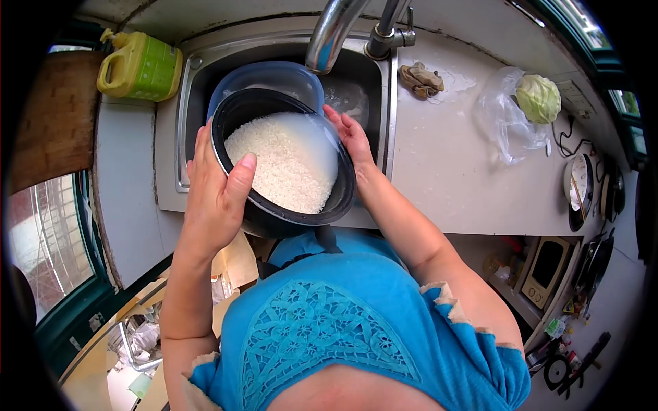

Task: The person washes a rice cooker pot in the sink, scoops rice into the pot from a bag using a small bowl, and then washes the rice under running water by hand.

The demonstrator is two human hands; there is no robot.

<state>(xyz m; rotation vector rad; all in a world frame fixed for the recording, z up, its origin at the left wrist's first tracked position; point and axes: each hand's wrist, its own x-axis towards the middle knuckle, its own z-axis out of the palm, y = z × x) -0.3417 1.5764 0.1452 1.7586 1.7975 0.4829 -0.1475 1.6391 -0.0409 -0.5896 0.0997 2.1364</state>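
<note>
A black pot (257, 103) is tilted over the front edge of the sink (392, 137). White rice (281, 164) lies in it, with cloudy water pooled toward the far right side. My left hand (219, 192) grips the pot's left side, its thumb over the rim. Against the pot's right side rests my right hand (351, 140), fingers around the outer wall. Behind the pot, a blue basin (267, 75) sits in the sink, partly hidden by the pot. The faucet (332, 34) hangs above the basin's right side.
On the left stands a yellow-green jug (140, 66). The right counter (445, 171) holds a crumpled brown cloth (421, 80), a clear plastic bag (507, 116), a cabbage (538, 99) and a bowl with chopsticks (579, 181). A microwave (546, 272) sits below the counter.
</note>
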